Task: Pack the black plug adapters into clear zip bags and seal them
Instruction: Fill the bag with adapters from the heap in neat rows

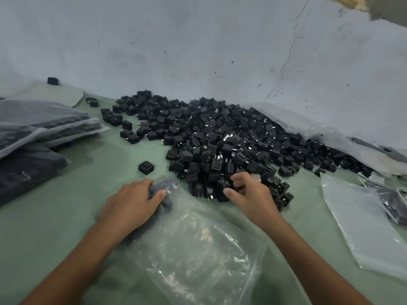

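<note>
Left hand (134, 201) lies flat-ish on the far end of the bag (198, 243), fingers curled over a clump of adapters already inside (160, 190), pinning them through the plastic. Right hand (248, 194) is at the near edge of the pile (231, 139), fingers bent into a narrow claw around loose adapters; can't tell whether it actually has one pinched or is only raking. Bag runs from the left hand back toward the person, mostly slack and empty-looking, and the mouth isn't readable from here, so I can't say which end is open or whether the zip is shut. One stray adapter (146, 167) sits just beyond the left hand, apart from the pile. Further left, a stack of filled bags (44, 128); right of the right hand, spare bags (361, 216) lying flat on the green table (77, 216). My read: mid-fill, far from sealing. Risks: if the left hand lets the bag go slack, the mouth collapses and the next handful lands on the table. Prongs stick out of many adapters, so they could snag or puncture thin film if shoved in. Pile edge is touching the right hand, so a rough scoop could roll units onto the bag and get them mixed into the count. Overfilling near the zip would stop it closing.
</note>
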Motion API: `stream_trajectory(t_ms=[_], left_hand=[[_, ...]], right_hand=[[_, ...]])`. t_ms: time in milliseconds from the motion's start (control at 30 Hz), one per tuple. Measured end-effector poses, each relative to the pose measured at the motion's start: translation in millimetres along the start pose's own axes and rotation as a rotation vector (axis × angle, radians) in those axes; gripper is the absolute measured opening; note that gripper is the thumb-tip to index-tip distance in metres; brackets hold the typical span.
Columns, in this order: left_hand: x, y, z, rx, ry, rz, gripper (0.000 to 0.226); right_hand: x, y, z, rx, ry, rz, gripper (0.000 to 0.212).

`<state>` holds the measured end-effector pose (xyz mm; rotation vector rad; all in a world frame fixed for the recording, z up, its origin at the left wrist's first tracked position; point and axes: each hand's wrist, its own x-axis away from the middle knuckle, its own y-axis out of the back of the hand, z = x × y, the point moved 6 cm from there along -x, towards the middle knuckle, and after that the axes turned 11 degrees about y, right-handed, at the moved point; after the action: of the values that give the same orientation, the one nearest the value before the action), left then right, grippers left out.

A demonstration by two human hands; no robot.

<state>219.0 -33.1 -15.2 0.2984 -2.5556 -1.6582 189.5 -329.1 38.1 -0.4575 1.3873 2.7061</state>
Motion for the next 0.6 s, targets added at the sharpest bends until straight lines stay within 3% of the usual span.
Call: stream_trajectory(t_ms=[67, 233, 433, 600], left_hand=[[0.3, -0.6, 0.0, -0.008, -0.002, 0.002, 0.059], [0.2, -0.8, -0.2, -0.016, -0.005, 0.010, 0.057], [-1.4, -0.4, 1.6, -0.018, -0.011, 0.010, 0.057], [-1.5, 0.9, 0.6, -0.023, -0.015, -0.003, 0.054]], right_hand=[[-9.9, -17.5, -3.6, 0.027, -0.039, 0.018, 0.038], [-8.3, -17.3, -7.2, -0.011, -0.006, -0.057, 0.023], [29.2, 17.6, -16.3, -0.782, -0.192, -0.181, 0.025], [74.8, 47.8, -35.3, -1.081, -0.283, -0.221, 0.033]])
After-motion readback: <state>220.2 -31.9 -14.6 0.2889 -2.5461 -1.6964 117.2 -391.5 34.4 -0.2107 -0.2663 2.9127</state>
